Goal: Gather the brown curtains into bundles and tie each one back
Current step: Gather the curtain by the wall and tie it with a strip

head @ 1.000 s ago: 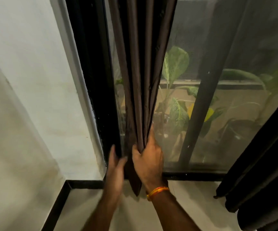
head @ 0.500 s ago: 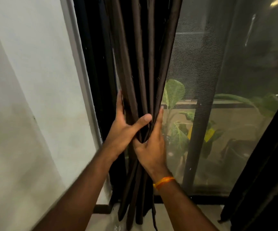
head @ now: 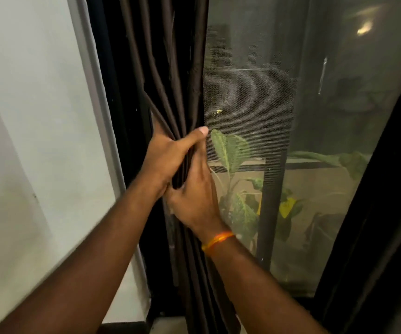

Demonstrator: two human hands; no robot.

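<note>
A dark brown curtain (head: 170,68) hangs in narrow folds at the left side of the window. Both hands squeeze it into a tight bundle about halfway up. My left hand (head: 168,155) wraps it from the left, thumb lying across the front of the folds. My right hand (head: 194,198), with an orange thread at the wrist, presses the folds from the right just below. Below the hands the bundle falls loose toward the floor. A second dark curtain (head: 382,213) hangs ungathered along the right edge.
A white wall (head: 38,116) and black window frame (head: 112,92) stand left of the curtain. Behind the mesh screen (head: 250,104) are a black vertical bar (head: 271,189) and leafy potted plants (head: 233,165).
Both hands slid up the curtain from near its hem to about halfway up and closed around the folds. The view rose with them, and the floor dropped out of sight.
</note>
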